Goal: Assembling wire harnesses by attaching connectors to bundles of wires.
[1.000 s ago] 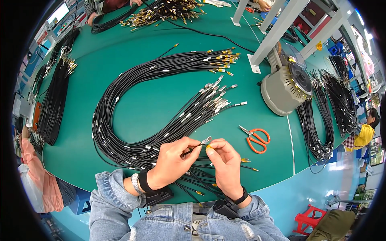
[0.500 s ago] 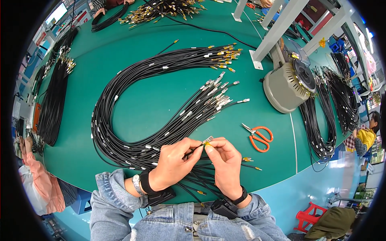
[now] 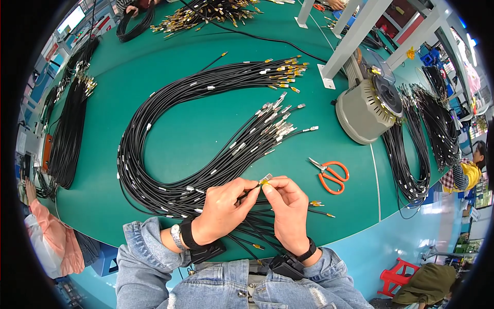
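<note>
Close to my body, both hands meet over the green table (image 3: 180, 129). My left hand (image 3: 222, 207) is closed in a pinch on a black cable (image 3: 249, 194). At that cable's end sits a small silver connector (image 3: 267, 177) with a bit of yellow on it, and my right hand (image 3: 288, 212) pinches it between thumb and forefinger. Just beyond my hands lies a U-shaped bundle of black cables (image 3: 135, 138), with yellow-tipped ends at the top and silver connectors on the lower branch. Loose cables with yellow tips (image 3: 316, 204) run beneath my hands.
Orange-handled scissors (image 3: 334, 177) lie right of my hands. Behind them stands a grey round machine (image 3: 363, 116) beside metal posts (image 3: 355, 41). More cable bundles lie at the left (image 3: 69, 134) and right (image 3: 409, 159). Other people work around the table; a red stool (image 3: 397, 275) stands lower right.
My hands keep almost the same pinch on the cable and connector. At the far left edge of the table, a co-worker's arm has shifted slightly.
</note>
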### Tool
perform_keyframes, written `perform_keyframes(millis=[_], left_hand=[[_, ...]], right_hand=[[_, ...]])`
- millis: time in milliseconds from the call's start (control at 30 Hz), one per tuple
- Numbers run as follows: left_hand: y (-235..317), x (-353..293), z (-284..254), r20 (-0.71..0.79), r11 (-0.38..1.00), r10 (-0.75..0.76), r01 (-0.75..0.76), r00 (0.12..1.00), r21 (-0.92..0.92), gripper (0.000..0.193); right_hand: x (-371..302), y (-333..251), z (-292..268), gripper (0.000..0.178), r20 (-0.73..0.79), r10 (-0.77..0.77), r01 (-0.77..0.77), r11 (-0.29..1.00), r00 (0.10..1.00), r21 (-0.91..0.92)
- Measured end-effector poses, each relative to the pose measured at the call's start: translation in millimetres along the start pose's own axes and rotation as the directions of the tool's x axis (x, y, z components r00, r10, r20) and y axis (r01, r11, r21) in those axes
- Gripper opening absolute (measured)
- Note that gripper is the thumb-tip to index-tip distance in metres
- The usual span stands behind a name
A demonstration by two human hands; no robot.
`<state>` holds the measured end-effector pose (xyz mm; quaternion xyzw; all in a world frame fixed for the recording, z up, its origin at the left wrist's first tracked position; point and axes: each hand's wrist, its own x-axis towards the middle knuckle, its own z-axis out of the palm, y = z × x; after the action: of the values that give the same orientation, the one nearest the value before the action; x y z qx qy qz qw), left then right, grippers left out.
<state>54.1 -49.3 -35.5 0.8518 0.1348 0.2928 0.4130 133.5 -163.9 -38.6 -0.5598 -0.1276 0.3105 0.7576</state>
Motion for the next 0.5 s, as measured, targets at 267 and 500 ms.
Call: perform_keyframes(millis=[267,500], left_hand=[[-0.1,1.6,-1.2,-0.012,0.98,0.174,-0.172,0.985,0.103,0.013],[-2.2,1.6,-0.1,-0.013,0.958,0.249,-0.245,0.968,0.151,0.019]], right_hand=[[-0.5,0.2,-0.6,0.006,-0.006,0.001,-0.001,1.0,1.0,0.03],[-0.3,1.1,-1.3,0.006,0.004,-0.009,0.009,0.999,1.0,0.037]])
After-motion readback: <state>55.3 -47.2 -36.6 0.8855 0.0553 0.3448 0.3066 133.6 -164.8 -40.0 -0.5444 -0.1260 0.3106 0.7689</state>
